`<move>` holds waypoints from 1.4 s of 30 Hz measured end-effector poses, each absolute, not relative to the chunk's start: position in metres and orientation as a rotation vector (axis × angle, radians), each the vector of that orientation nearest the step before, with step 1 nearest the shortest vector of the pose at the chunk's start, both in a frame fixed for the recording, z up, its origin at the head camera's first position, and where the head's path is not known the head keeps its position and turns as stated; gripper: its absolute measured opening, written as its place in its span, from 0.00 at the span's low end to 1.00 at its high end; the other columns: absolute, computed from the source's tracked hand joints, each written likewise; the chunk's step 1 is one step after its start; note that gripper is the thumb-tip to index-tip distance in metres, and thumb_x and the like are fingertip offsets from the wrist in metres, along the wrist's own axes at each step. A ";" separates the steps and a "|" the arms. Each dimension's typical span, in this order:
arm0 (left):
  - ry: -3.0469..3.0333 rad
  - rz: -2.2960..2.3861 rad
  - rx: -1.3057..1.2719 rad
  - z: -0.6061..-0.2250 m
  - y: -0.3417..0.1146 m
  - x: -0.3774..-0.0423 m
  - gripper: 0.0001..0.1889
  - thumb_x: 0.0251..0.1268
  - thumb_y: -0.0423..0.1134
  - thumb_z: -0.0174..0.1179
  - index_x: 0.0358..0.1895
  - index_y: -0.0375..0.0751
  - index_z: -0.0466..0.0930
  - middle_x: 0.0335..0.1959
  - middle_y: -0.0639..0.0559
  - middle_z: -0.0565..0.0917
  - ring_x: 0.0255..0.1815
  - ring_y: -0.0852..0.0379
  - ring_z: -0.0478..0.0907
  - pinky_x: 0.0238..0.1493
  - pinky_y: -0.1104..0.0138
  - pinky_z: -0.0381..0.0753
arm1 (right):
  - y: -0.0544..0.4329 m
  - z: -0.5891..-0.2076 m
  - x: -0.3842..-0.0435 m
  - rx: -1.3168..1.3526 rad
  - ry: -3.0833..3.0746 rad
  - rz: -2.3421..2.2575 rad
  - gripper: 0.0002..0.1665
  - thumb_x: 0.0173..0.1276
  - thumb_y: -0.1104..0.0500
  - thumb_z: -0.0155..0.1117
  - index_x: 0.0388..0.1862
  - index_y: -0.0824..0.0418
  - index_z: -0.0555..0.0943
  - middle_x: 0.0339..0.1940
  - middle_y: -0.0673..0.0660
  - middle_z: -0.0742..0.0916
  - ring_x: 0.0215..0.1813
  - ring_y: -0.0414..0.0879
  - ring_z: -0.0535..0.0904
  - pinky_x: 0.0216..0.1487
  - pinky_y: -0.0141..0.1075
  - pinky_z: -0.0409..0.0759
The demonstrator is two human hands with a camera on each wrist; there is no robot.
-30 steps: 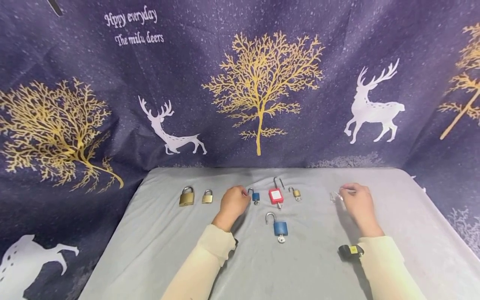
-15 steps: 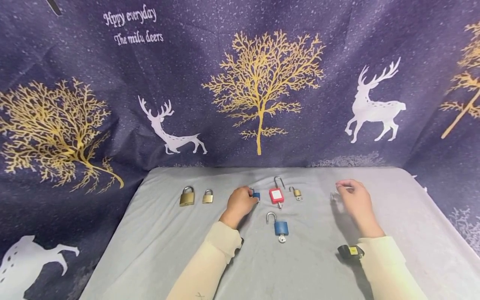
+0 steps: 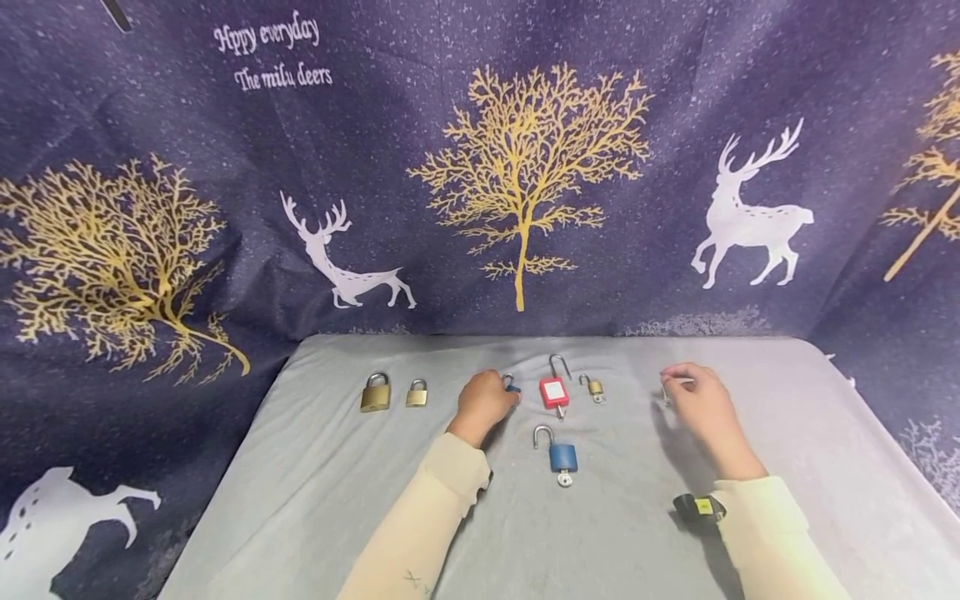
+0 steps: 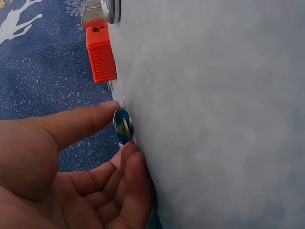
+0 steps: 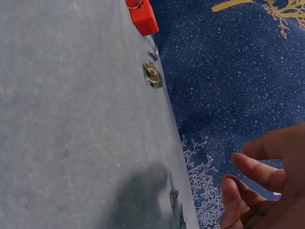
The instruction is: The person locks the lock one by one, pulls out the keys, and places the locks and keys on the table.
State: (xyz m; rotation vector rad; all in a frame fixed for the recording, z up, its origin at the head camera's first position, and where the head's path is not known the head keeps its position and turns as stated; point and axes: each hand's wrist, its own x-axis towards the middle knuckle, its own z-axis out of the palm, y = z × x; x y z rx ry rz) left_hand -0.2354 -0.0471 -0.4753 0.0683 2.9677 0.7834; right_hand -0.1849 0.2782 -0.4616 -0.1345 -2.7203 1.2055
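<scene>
A small blue padlock with its shackle open is pinched between the thumb and fingers of my left hand. In the left wrist view, the padlock's lower end faces the camera, with a key ring at it. My right hand hovers above the cloth at the right, fingers loosely bent with nothing visible between them. Small metal pieces like keys lie on the cloth below it. Right of the left hand are a red padlock and a small brass padlock, both unlatched with keys in.
A larger blue padlock, unlatched with a key, lies nearer the front. Two closed brass padlocks, a big one and a smaller one, stand at the left. Grey cloth covers the table; a patterned curtain hangs behind.
My left hand has moved right onto the small blue padlock and taken hold of it. The right hand has let go of the small metal pieces and shifted slightly left.
</scene>
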 end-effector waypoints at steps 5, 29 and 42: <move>2.963 0.773 0.071 -0.478 -0.047 -0.236 0.14 0.58 0.46 0.70 0.24 0.39 0.81 0.26 0.45 0.83 0.24 0.52 0.74 0.29 0.58 0.78 | 0.277 -0.462 -0.184 -0.123 -2.746 1.213 0.21 0.79 0.53 0.52 0.56 0.68 0.79 0.62 0.75 0.75 0.57 0.69 0.81 0.57 0.61 0.76; 2.828 1.180 0.183 -0.469 -0.048 -0.216 0.19 0.62 0.41 0.65 0.17 0.48 0.66 0.15 0.58 0.65 0.19 0.59 0.63 0.23 0.70 0.62 | 0.256 -0.451 -0.182 -0.010 -2.704 1.204 0.19 0.80 0.52 0.53 0.55 0.64 0.81 0.53 0.67 0.87 0.49 0.52 0.85 0.57 0.53 0.79; 2.708 1.373 0.280 -0.441 -0.040 -0.194 0.08 0.62 0.40 0.66 0.28 0.45 0.78 0.19 0.61 0.70 0.19 0.63 0.65 0.23 0.71 0.65 | 0.210 -0.439 -0.179 0.242 -2.689 1.333 0.12 0.75 0.62 0.58 0.52 0.63 0.82 0.38 0.64 0.88 0.34 0.38 0.81 0.36 0.30 0.78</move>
